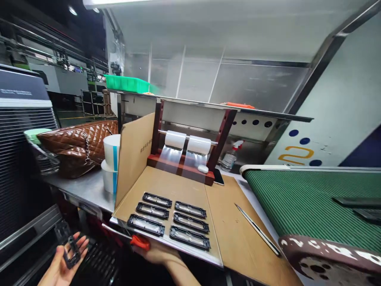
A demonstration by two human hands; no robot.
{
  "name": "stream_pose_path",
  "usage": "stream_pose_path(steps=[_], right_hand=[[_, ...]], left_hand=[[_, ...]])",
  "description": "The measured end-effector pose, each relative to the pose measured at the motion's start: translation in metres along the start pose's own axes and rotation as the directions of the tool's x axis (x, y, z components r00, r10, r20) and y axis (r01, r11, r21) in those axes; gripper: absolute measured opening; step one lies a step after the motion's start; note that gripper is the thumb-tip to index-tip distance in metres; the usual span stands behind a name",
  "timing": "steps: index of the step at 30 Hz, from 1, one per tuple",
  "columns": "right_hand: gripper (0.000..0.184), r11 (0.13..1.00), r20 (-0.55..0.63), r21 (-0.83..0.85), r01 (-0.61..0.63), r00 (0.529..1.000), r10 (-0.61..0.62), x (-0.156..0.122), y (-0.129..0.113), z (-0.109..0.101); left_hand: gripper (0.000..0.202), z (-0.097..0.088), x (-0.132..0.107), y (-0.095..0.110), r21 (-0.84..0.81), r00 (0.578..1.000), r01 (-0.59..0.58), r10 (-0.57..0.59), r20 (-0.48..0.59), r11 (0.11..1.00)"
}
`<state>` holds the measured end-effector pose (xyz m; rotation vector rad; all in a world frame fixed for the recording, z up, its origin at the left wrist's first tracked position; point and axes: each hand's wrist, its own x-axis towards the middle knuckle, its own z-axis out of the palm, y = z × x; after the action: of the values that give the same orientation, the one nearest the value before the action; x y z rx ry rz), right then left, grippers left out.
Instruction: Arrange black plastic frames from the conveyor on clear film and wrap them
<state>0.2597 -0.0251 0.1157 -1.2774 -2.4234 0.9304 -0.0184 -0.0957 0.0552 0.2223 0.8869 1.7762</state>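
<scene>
At the lower left, my left hand [64,262] grips a black plastic frame [68,244] with a clear window, held upright beside the table. My right hand [154,252] is just below the front table edge, closed around a tool with a red-orange handle [140,242]. A thin pale shaft reaches left from that handle; its exact kind is unclear, and some fingers are hidden. Several similar black frames [190,237] lie flat in two columns on the cardboard sheet [184,184]. Behind them, a dark red stand [180,169] carries two rolls of clear film [199,145].
Metal tweezers [258,230] lie right of the frames. A green conveyor belt [300,198] runs along the right, with dark parts on it. A spray bottle [229,159], phone [218,177], upright cardboard panel [135,153], white rolls [109,174] and brown bag [79,147] stand around.
</scene>
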Motion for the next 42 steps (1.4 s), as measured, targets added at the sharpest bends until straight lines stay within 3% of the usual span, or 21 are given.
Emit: stream_pose_path(steps=[2, 4, 9, 13, 18, 24, 26, 28, 31, 34, 37, 42], right_hand=[[0.030, 0.999, 0.096, -0.049, -0.003, 0.995, 0.008, 0.001, -0.001, 0.001], [0.034, 0.994, 0.143, -0.112, -0.010, 0.989, 0.026, 0.002, -0.001, 0.003], [0.047, 0.980, 0.165, -0.201, -0.006, 0.985, 0.040, 0.002, 0.007, 0.007], [0.050, 0.974, 0.166, -0.226, 0.013, 0.986, 0.026, 0.004, 0.010, 0.012], [0.047, 0.972, 0.139, -0.234, 0.000, 0.990, 0.033, 0.006, 0.007, 0.017], [0.046, 0.968, 0.131, -0.250, -0.014, 0.990, 0.048, 0.003, 0.003, 0.015], [0.046, 0.964, 0.138, -0.266, -0.025, 0.988, 0.064, 0.000, 0.002, 0.012], [0.046, 0.959, 0.143, -0.283, -0.034, 0.987, 0.077, -0.004, 0.000, 0.009], [0.045, 0.951, 0.150, -0.307, -0.039, 0.985, 0.089, -0.008, -0.002, 0.005], [0.043, 0.944, 0.151, -0.327, -0.045, 0.984, 0.099, -0.010, -0.005, 0.002], [0.044, 0.938, 0.152, -0.343, -0.048, 0.983, 0.106, -0.011, -0.009, 0.000], [0.045, 0.930, 0.139, -0.363, -0.052, 0.984, 0.109, -0.012, -0.013, -0.002]], left_hand=[[0.015, 0.000, 0.016, -0.005, -0.063, 1.000, -0.024, 0.024, 0.007, 0.998], [0.024, 0.002, 0.033, -0.006, -0.123, 0.999, -0.037, 0.038, 0.005, 0.992], [0.028, 0.004, 0.066, -0.006, -0.190, 0.997, -0.017, 0.003, -0.071, 0.982], [0.032, 0.007, 0.082, -0.020, -0.171, 0.993, -0.035, 0.015, -0.115, 0.985], [0.034, 0.005, 0.082, -0.048, -0.048, 0.993, -0.047, 0.042, -0.109, 0.998], [0.045, -0.016, 0.071, -0.067, 0.274, 0.990, -0.117, 0.133, -0.041, 0.955], [0.043, -0.025, 0.070, -0.071, 0.438, 0.976, -0.169, 0.211, -0.049, 0.883], [0.039, -0.033, 0.068, -0.073, 0.621, 0.949, -0.208, 0.309, -0.059, 0.756], [0.042, -0.041, 0.068, -0.068, 0.809, 0.907, -0.287, 0.418, 0.057, 0.513], [0.045, -0.043, 0.070, -0.058, 0.840, 0.854, -0.434, 0.445, 0.269, 0.326], [0.050, -0.044, 0.071, -0.051, 0.813, 0.791, -0.546, 0.445, 0.420, 0.202], [0.058, -0.043, 0.071, -0.059, 0.800, 0.730, -0.591, 0.491, 0.475, 0.106]])
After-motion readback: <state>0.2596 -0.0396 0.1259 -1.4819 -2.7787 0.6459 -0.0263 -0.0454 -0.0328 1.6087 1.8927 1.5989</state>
